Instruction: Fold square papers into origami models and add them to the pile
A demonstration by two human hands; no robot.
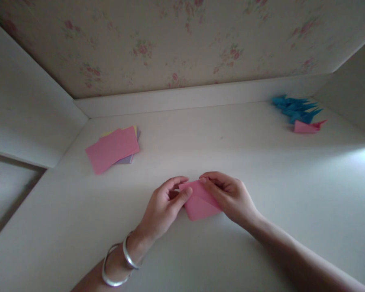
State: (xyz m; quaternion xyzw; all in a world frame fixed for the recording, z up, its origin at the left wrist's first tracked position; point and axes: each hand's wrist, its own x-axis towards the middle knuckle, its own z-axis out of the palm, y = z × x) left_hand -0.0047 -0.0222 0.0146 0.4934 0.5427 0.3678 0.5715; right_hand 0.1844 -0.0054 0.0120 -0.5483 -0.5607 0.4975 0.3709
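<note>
A sheet of pink origami paper [202,205], creased across its face, is held between my two hands just above the white tabletop. My left hand [166,207] pinches its left edge, thumb on top and fingers behind. At the upper right edge, my right hand [231,194] grips the paper between thumb and index finger. The underside of the sheet and some fingertips are hidden.
On the left lies a stack of coloured paper [114,150], pink on top with yellow and purple below. Several folded blue paper figures [298,108] sit at the back right, beside a folded pink one [305,127]. A wallpapered wall [182,44] bounds the white table [182,138].
</note>
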